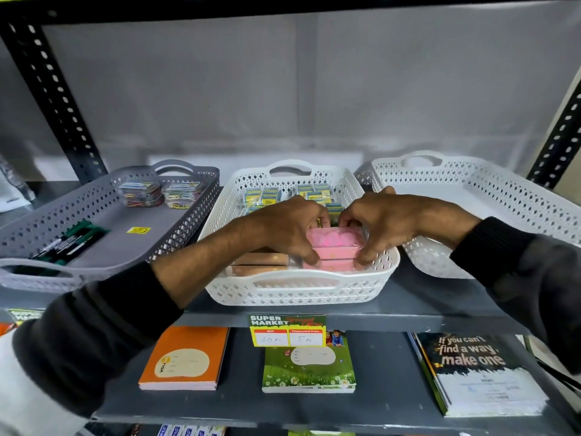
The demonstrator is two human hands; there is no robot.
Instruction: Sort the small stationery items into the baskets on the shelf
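At the front right corner of the middle basket (301,283), head view, both your hands meet over a stack of pink boxes (334,251). Your left hand (283,228) pinches the stack's left end, thumb low at the front. Your right hand (386,221) pinches the right end, thumb also low. Both hands are closed narrow on the top box; neither is nearer than the other. The stack's long axis runs left to right, across you, parallel to the basket's front rim. It lies directly below the fingers, inside the basket, just beside the brown boxes (261,262) on its left.

Judgement: the coming move turns on whether the top box sits square on those beneath before you let go.

Hidden: your fingers cover the box's back edge and both ends, so contact with the yellow packs (270,195) behind cannot be told. The stack's count is unclear. The right basket (471,184) appears empty; its right side is cut off. Markers (67,243) and clip packs (160,193) lie in the grey basket (188,221).
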